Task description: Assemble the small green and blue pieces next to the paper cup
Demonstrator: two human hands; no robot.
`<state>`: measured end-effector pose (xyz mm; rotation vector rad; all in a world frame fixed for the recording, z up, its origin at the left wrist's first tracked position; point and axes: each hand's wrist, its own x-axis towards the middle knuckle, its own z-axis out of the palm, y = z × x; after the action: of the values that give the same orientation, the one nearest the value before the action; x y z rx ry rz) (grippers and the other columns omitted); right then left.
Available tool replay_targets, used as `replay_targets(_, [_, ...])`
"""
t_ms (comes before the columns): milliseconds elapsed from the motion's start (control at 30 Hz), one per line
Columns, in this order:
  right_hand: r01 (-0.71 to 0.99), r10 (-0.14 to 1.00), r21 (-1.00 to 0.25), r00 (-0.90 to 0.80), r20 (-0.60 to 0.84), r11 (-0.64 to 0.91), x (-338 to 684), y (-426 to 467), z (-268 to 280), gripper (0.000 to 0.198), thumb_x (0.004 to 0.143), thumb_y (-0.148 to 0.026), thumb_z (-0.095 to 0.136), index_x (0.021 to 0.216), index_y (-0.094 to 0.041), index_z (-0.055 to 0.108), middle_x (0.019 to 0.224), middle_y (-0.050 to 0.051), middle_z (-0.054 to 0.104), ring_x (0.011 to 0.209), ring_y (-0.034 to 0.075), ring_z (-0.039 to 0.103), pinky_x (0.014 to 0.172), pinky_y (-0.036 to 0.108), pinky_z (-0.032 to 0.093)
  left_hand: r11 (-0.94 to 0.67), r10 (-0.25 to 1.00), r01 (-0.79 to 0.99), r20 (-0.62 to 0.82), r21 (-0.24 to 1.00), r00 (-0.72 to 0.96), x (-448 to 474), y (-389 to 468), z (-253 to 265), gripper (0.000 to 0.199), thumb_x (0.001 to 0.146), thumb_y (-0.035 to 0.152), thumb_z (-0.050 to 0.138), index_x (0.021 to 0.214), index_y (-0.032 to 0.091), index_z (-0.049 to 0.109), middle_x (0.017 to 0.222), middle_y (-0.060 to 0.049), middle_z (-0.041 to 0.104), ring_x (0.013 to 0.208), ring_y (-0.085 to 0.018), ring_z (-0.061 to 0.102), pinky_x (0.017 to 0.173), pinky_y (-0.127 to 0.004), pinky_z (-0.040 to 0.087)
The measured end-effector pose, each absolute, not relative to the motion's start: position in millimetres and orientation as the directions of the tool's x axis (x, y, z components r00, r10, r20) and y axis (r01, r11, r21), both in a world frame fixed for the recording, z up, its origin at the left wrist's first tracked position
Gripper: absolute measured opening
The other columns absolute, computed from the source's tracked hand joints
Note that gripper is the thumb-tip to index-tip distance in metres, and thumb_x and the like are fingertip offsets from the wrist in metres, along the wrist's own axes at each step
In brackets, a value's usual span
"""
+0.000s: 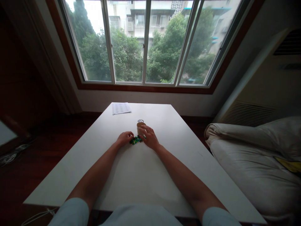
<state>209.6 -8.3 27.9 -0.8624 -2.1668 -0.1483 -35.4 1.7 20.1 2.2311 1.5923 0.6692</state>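
Observation:
On the white table (141,175), a small pile of green, blue and dark pieces (135,140) lies between my hands, each piece too small to name. My left hand (124,138) rests at the pile's left edge, its fingers curled together; what they pinch, if anything, cannot be made out. Right behind the pile stands a light-brown cup (140,124), upright, partly hidden by my right hand (150,137). The fingers of that hand reach across the cup's right side, and its thumb is apart from them, low by the pile. Whether the fingers touch the cup is unclear.
A thin clear object with a dark rim (140,121) is just behind the cup. Printed papers (121,108) lie at the table's far left corner. A padded sofa (244,157) stands along the right side, and cables (14,153) lie on the floor at left.

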Motion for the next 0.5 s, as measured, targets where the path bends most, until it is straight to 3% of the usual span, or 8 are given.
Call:
replay_targets(200, [0.652, 0.578, -0.258, -0.337, 0.744, 0.713, 214, -10, 27, 0.045, 0.096, -0.031, 0.056, 0.141, -0.025, 0.053, 0.15, 0.013, 0.044, 0.138, 0.03, 0.043, 0.112, 0.053, 0.044, -0.389, 0.898, 0.709, 0.072, 0.588, 0.434, -48, 4, 27, 0.031, 0.08, 0.039, 0.063, 0.104, 0.023, 0.076, 0.086, 0.0, 0.068, 0.074, -0.014, 0.059, 0.07, -0.023, 0.046])
replay_targets(500, [0.653, 0.643, -0.347, -0.286, 0.711, 0.674, 220, -9, 21, 0.046, 0.096, -0.03, 0.055, 0.141, -0.025, 0.05, 0.149, 0.013, 0.045, 0.135, 0.029, 0.048, 0.106, 0.048, 0.05, -0.377, 0.914, 0.743, 0.091, 0.552, 0.396, -48, 4, 27, 0.028, 0.081, 0.036, 0.059, 0.099, 0.023, 0.076, 0.084, 0.0, 0.07, 0.072, -0.014, 0.058, 0.067, -0.023, 0.044])
